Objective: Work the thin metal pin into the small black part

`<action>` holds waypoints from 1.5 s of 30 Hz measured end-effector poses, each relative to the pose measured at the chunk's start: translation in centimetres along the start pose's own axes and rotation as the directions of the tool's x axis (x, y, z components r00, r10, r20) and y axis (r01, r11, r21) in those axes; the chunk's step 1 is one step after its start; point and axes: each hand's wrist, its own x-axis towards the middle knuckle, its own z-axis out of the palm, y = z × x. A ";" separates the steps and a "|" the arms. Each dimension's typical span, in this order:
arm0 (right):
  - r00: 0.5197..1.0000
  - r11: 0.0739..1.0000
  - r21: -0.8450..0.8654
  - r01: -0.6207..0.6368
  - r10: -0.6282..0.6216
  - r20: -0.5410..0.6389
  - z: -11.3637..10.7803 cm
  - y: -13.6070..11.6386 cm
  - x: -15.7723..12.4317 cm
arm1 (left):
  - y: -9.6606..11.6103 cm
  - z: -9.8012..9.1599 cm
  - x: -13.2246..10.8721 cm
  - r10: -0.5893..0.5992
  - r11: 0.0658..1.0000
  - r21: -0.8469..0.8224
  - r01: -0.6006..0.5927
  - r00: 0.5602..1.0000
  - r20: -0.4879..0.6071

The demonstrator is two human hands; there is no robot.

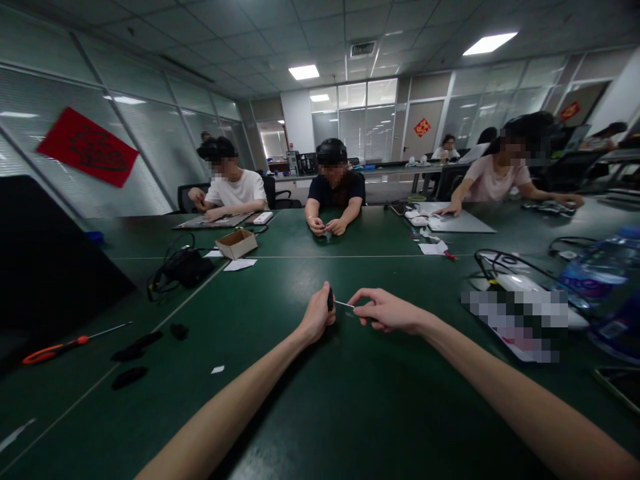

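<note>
My left hand [317, 315] is closed around a small black object [331, 299], much of it hidden by the fingers. From it a thin pale rod [345, 304] runs across to my right hand [383, 311], whose thumb and forefinger pinch around its far end. Whether the rod is part of the black object I cannot tell. Both hands are just above the green table [300, 400]. Off to the left lie an orange-and-black screwdriver [75, 345] and several black pieces [130, 378]. A small white scrap [217, 369] rests nearer my left forearm.
An open cardboard box [237, 245] and a black cable bundle [187, 267] stand front left. At right are a white device with cables [530, 293], a large water bottle [605, 267] and a phone [620, 387]. Several people sit across the table, including one person [334, 193] straight ahead.
</note>
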 end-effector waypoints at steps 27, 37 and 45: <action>0.996 0.994 -0.069 -0.087 0.088 0.015 -0.1 -1.6 -1.0 | -0.2 0.0 -0.3 0.032 0.994 0.103 -0.035 0.999 0.031; 0.996 0.995 -0.058 -0.077 0.079 0.031 -0.7 -0.7 -0.5 | -0.3 -0.1 -0.3 0.042 0.993 0.107 -0.049 0.997 0.068; 0.994 0.992 -0.071 -0.101 0.103 0.031 -0.8 -1.2 -0.7 | -0.1 0.0 -0.4 0.016 0.995 0.100 -0.023 0.997 0.069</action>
